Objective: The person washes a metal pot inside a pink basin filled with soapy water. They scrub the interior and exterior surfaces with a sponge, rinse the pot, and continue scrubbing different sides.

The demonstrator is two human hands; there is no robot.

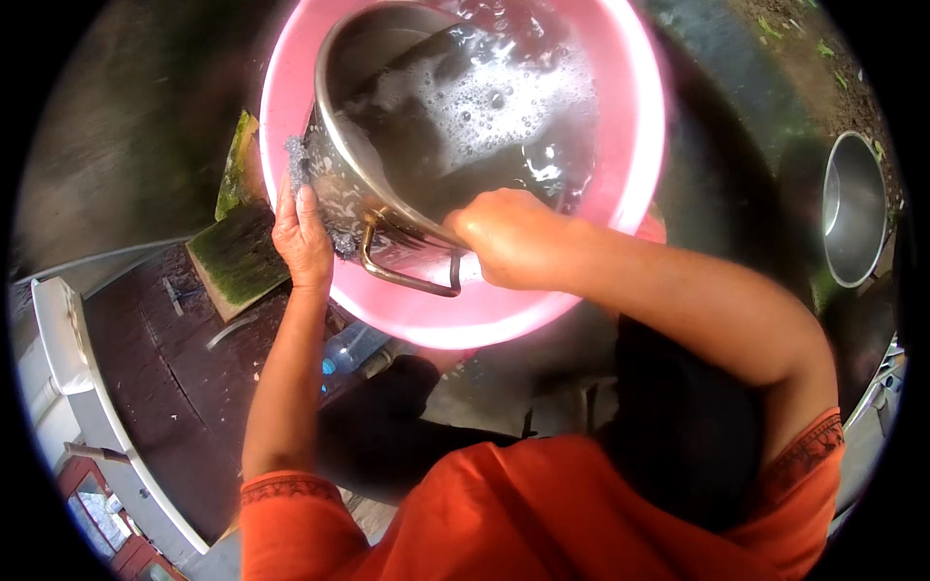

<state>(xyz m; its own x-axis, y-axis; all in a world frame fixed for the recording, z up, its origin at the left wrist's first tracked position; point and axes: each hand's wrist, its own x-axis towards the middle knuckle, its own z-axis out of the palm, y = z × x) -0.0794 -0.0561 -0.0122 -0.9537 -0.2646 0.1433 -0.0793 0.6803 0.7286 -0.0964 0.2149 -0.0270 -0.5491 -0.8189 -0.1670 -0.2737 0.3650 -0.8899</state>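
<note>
A large metal pot leans tilted in a pink plastic basin of dark, sudsy water. My left hand presses a grey metal scourer flat against the pot's soapy outer wall. Bits of the scourer show above the fingers and beside the palm, the rest being hidden. My right hand grips the pot's near rim, just right of its wire-like metal handle. Water lies inside the pot, and its far lower part is under the surface.
A metal bowl sits on the wet ground at right. Left of the basin are a mossy slab, a dark brown board and a clear plastic bottle with a blue cap. My dark-clothed knees flank the basin's near side.
</note>
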